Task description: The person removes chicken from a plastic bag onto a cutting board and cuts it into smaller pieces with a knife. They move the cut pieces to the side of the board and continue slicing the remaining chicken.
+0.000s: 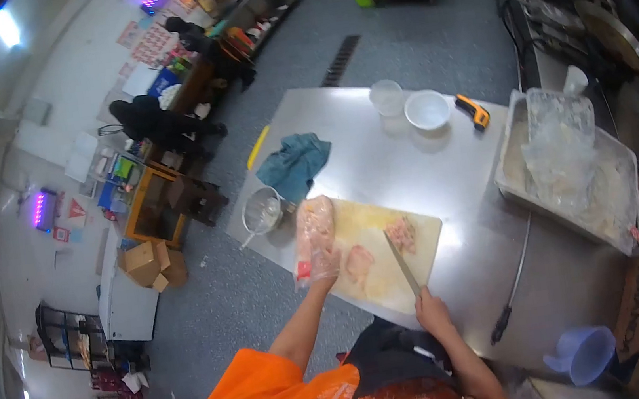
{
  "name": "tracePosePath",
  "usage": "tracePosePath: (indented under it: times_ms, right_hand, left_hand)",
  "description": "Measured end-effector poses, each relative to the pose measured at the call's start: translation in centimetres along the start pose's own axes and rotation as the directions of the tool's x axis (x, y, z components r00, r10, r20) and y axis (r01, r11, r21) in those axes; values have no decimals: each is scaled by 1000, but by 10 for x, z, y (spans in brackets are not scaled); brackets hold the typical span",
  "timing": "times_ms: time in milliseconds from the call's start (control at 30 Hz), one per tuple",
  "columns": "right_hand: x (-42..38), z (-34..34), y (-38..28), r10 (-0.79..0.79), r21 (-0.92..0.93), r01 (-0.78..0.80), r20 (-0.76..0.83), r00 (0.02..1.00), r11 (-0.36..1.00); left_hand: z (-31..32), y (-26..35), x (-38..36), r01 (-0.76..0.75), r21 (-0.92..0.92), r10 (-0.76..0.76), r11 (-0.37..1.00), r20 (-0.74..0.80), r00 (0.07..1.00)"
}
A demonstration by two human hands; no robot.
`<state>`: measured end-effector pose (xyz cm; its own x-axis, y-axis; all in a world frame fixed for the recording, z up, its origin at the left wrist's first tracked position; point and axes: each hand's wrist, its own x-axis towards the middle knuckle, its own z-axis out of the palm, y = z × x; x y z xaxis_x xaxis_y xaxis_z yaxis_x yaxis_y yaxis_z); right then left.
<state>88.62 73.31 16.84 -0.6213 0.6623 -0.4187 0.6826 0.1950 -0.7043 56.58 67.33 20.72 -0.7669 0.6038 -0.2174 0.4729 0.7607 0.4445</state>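
Observation:
My right hand point(431, 310) is closed around the handle of a long knife point(403, 266). Its blade lies over the cutting board point(369, 216), with the tip beside a small heap of chopped pale pink meat point(401, 235). On the board's near left part rests a flat piece of raw meat point(359, 265). A clear plastic bag of raw meat point(315, 224) lies along the board's left edge. My left hand point(325, 281) is at the bag's near end, by a red label; plastic covers its fingers, so their grip is hidden.
Left of the board are a metal bowl point(263, 211) and a teal cloth point(295, 164). A white bowl point(427, 110), a clear tub point(386, 98) and an orange thermometer gun point(473, 112) stand farther back. At right are a large tub point(629, 197) and a steel rod point(515, 287).

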Motion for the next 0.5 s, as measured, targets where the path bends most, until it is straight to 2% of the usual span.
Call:
tracePosePath:
  times_ms: [33,67,100,133,167,200,233,300,433,500]
  right_hand:
    - [1,-4,-5,-34,-7,34,-9,999,999]
    - [2,-9,-9,-27,31,28,-55,998,999]
    - [7,-12,-13,-14,69,21,-101,995,997]
    - [12,-13,-15,-38,58,44,-107,993,997]
    - [15,-15,-15,-65,115,83,-153,986,990]
    - [18,-16,-14,-86,170,121,-202,976,978]
    - [23,-15,-14,-110,173,156,-247,963,973]
    - [30,-23,-17,-113,124,148,-252,961,981]
    - [33,-32,-20,-115,87,145,-281,953,986]
    - [30,-37,-24,-144,109,187,-317,937,976]
  left_hand:
    - [3,-13,11,-2,-8,2,1000,-35,999]
    - [17,-35,33,-145,227,152,963,-13,988]
    - [23,-43,49,-274,446,284,852,46,958]
    - [15,-27,40,-264,442,285,857,20,958]
    - [2,2,16,-193,107,203,975,-92,975]
    - [-3,23,4,-135,-250,96,959,-164,982]
    - [6,20,10,-144,-259,98,955,-181,979]
    - [26,3,24,-296,12,287,955,-291,913]
    - [10,36,1,-280,4,270,960,-281,921]
    - [3,42,-7,-381,-122,339,916,-271,901]
